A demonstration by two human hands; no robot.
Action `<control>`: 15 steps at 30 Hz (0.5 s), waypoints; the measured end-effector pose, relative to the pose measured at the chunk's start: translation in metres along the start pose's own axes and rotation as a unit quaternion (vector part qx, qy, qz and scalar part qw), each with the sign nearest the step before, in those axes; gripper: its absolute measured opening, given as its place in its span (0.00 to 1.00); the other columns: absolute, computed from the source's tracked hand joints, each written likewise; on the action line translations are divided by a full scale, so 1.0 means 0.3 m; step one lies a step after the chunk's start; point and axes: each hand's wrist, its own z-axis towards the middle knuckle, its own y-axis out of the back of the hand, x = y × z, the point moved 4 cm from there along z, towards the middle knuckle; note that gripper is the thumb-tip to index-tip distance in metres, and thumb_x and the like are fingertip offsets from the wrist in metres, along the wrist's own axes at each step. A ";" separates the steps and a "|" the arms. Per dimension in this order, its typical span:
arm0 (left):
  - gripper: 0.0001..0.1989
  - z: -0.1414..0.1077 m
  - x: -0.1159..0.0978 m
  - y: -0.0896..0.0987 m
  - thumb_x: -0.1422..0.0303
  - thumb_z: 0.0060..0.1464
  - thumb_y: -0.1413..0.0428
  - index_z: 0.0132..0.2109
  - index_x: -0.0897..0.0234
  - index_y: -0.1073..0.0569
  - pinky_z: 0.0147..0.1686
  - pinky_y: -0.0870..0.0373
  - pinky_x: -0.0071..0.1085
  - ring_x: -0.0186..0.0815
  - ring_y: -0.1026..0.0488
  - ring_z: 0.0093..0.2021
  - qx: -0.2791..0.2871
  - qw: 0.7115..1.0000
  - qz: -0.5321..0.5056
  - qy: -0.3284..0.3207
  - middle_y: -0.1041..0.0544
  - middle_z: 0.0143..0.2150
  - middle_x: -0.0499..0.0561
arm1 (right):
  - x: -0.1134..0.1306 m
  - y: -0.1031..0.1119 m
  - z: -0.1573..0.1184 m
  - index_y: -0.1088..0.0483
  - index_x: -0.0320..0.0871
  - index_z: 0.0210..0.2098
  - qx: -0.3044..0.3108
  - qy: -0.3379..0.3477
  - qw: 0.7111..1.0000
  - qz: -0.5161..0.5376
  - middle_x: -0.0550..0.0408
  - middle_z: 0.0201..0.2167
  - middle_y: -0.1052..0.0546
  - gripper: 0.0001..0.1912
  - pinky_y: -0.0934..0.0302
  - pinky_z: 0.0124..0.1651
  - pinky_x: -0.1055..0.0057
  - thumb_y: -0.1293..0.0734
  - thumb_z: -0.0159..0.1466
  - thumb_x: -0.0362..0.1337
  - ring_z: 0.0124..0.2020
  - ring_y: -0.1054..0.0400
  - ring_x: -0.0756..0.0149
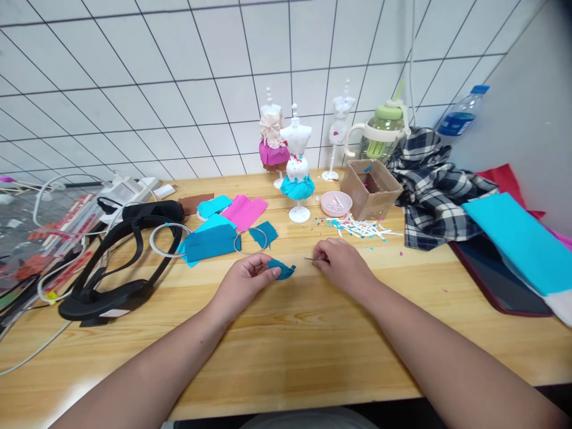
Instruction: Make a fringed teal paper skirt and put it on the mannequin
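Observation:
Between the thumb and fingers of my left hand (251, 277) is a small gathered piece of dark teal crepe paper (281, 270). My right hand (343, 265) is closed around a slim metal tool (310, 258); its thin tip points left towards the paper, a short gap away, and the fingers hide the rest. Beyond both hands stands a white mini mannequin (297, 143) wearing a bright blue ruffled skirt (297, 188). Flat teal crepe paper (212, 241) and a smaller teal scrap (264, 235) lie near my left hand, with a thin ring (250, 241) over them.
Behind stand two more mannequins (271, 128) (342, 119). A pink dish (336, 204), cardboard box (372, 190) and white paper strips (360, 226) lie right of centre. Plaid cloth (440, 190) and blue paper (513, 238) are at right, a black headset strap (129, 262) at left.

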 end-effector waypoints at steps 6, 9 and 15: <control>0.13 0.001 -0.004 0.013 0.60 0.45 0.34 0.33 0.64 0.23 0.35 0.34 0.30 0.35 0.26 0.32 -0.020 0.999 0.045 -0.009 0.20 0.32 0.49 | 0.047 0.058 -0.040 0.41 0.47 0.46 -0.043 -0.059 0.985 0.158 0.56 0.30 0.25 0.08 0.44 0.32 0.68 0.46 0.70 0.42 0.27 0.32 0.63; 0.12 0.002 -0.011 0.015 0.60 0.45 0.34 0.32 0.64 0.22 0.34 0.35 0.29 0.34 0.27 0.31 -0.031 0.998 0.060 -0.021 0.21 0.31 0.48 | 0.098 0.074 -0.066 0.44 0.47 0.50 -0.042 -0.010 0.982 0.187 0.52 0.36 0.24 0.13 0.42 0.35 0.67 0.43 0.69 0.44 0.33 0.30 0.60; 0.12 0.005 -0.005 0.018 0.62 0.44 0.33 0.32 0.64 0.23 0.35 0.35 0.28 0.33 0.28 0.31 -0.039 0.999 0.027 -0.019 0.21 0.30 0.48 | 0.149 0.065 -0.091 0.42 0.46 0.46 0.053 0.040 0.973 0.220 0.55 0.31 0.26 0.10 0.43 0.35 0.68 0.47 0.71 0.43 0.31 0.32 0.63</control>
